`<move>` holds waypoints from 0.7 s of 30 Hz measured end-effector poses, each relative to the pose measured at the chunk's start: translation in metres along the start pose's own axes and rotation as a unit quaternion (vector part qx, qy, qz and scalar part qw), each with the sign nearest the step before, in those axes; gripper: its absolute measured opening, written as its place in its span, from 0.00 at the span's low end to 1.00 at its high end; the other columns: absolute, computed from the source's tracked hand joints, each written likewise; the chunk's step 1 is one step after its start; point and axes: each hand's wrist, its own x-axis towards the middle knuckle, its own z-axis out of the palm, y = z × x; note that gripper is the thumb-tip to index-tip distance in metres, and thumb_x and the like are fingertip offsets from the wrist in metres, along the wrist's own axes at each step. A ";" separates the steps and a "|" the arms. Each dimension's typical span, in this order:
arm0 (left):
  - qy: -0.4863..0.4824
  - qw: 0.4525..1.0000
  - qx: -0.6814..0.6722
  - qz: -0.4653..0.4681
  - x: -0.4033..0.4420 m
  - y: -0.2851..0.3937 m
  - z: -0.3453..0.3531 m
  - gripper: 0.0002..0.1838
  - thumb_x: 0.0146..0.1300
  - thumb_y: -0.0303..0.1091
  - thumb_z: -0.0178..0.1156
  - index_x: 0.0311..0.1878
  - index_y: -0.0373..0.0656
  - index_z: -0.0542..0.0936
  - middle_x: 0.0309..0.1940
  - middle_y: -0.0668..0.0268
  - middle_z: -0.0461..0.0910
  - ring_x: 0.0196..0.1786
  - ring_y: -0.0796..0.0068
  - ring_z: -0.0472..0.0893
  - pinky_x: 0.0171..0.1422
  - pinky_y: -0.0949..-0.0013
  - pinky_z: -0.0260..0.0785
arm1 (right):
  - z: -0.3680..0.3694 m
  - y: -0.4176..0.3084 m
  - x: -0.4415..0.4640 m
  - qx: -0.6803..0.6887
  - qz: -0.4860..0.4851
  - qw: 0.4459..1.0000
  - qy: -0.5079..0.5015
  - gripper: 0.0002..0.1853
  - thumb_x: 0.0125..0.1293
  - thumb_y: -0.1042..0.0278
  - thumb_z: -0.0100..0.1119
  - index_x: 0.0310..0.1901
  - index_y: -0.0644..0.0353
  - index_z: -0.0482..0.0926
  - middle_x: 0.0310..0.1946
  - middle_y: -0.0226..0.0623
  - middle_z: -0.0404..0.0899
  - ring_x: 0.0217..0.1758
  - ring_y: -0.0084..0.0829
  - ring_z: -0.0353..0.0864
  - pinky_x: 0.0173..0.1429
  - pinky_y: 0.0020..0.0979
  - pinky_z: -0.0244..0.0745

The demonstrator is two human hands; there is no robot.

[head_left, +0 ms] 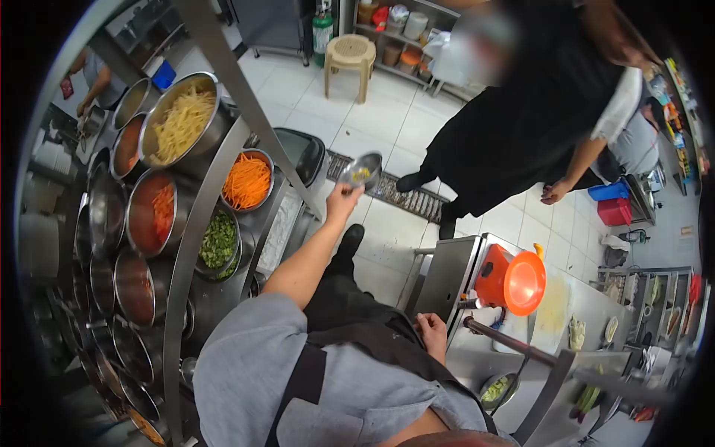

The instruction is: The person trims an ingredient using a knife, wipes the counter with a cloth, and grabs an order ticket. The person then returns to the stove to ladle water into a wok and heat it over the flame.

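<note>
the left hand (pixel 345 203) has its grip clamped on a small metal bowl (pixel 370 163), held above the floor grate (pixel 406 196); the right hand (pixel 432 333) sits beside the black apron (pixel 381 337), grip unclear.

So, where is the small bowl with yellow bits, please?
In the head view, the small bowl is upper centre, in the left hand, overlapping the floor grate.
</note>
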 end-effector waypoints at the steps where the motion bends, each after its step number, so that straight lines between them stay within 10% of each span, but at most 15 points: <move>1: 0.010 0.999 -0.024 -0.034 0.019 0.008 0.006 0.18 0.50 0.41 0.68 0.32 0.37 0.74 0.29 0.64 0.75 0.29 0.76 0.76 0.29 0.74 0.74 | 0.002 -0.007 0.004 -0.043 -0.010 0.999 0.021 0.14 0.62 0.62 0.58 0.32 0.67 0.76 0.23 0.32 0.78 0.25 0.19 0.73 0.31 0.21 0.66; 13: 0.327 0.803 -0.473 -0.154 0.344 -0.092 -0.038 0.32 0.60 0.54 0.55 0.57 0.38 0.63 0.49 0.52 0.67 0.41 0.56 0.75 0.41 0.63 0.78 | 0.051 -0.116 0.140 -0.173 0.111 0.977 -0.049 0.11 0.62 0.64 0.57 0.34 0.66 0.76 0.23 0.35 0.79 0.26 0.21 0.76 0.32 0.25 0.71; 21: 0.388 0.740 -0.492 -0.244 0.366 -0.101 -0.080 0.34 0.62 0.51 0.54 0.61 0.34 0.59 0.56 0.52 0.64 0.50 0.48 0.72 0.42 0.57 0.81 | 0.055 -0.144 0.165 -0.200 0.140 0.969 -0.034 0.11 0.59 0.65 0.61 0.33 0.66 0.77 0.19 0.30 0.76 0.24 0.18 0.71 0.31 0.24 0.68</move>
